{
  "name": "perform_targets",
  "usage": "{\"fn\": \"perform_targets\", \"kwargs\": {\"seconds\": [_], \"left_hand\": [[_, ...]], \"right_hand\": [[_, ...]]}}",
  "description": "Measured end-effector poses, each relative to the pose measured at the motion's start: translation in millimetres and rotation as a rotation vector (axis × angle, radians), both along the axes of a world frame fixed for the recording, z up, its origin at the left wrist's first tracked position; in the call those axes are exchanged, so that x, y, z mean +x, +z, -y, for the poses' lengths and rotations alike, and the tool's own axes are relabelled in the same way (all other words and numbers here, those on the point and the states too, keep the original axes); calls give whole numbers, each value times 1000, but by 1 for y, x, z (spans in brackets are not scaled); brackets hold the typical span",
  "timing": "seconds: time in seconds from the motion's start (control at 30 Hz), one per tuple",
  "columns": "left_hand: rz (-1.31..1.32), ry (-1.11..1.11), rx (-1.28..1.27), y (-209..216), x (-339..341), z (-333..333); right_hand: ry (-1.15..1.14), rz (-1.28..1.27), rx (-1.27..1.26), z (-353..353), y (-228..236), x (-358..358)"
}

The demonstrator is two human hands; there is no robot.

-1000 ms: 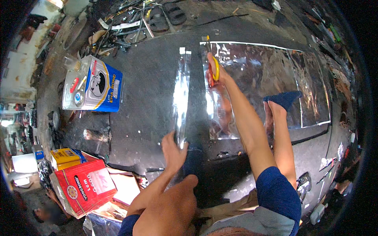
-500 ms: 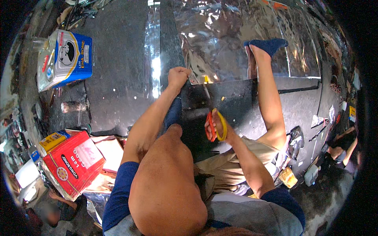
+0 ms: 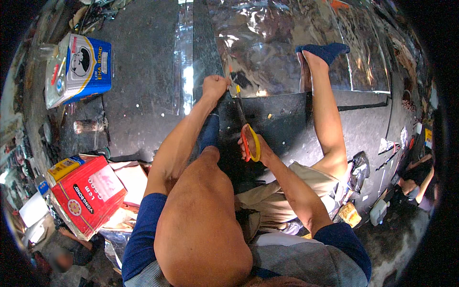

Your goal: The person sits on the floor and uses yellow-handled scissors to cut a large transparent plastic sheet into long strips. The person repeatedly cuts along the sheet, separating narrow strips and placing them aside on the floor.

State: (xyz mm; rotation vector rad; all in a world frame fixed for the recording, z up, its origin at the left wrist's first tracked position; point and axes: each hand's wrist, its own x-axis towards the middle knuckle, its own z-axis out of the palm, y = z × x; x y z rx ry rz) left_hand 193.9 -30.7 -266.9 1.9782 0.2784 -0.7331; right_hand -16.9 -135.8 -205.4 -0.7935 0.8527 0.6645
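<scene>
"Sheet (image 3: pixel 277 43) is lying flat and shiny on the black surface (image 3: pixel 143 95), ahead of the person!"

"And the hands?"

"Left hand (image 3: pixel 216 86) is sitting curled tight, pinching the near left edge. Right hand (image 3: pixel 249 144) is gripping the scissors (image 3: pixel 243 115), fingers wrapping the red and yellow handles!"

"Blades are pointing toward that corner, and a strip (image 3: pixel 184 71) is lying apart, to the left!"
</scene>
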Motion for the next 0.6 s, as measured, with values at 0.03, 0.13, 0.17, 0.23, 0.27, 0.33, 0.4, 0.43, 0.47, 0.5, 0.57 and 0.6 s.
{"fn": "perform_targets", "kwargs": {"seconds": [0.03,0.13,0.17,0.23,0.27,0.33,0.4,0.43,0.47,0.5,0.57,0.6], "left_hand": [[-18,10,-8,-4,0,0],[10,45,-20,-6,-11,7],[-20,-1,-92,-12,-17,5],[-77,-90,-229,-28,-34,-2],[-67,-84,-277,-26,-41,-1],[-46,-69,-373,-23,-52,0],[-6,-109,-385,-21,-53,-4],[25,-115,-360,-20,-54,-5],[57,-124,-335,-15,-55,-4],[119,-129,-307,-13,-57,-4],[247,-137,-248,-10,-61,-2],[242,-128,-231,-11,-61,-3]], "right_hand": [[31,30,-50,2,-3,2],[98,92,-164,7,-8,9],[109,99,-173,9,-7,12],[139,106,-198,7,-5,17],[151,97,-223,7,-5,17],[168,91,-260,6,-5,19],[182,97,-278,4,-5,20],[193,97,-294,2,-6,21],[203,97,-310,0,-8,23],[212,97,-328,-1,-9,25],[220,118,-331,-2,-4,29],[225,130,-332,-3,-1,32]]}}
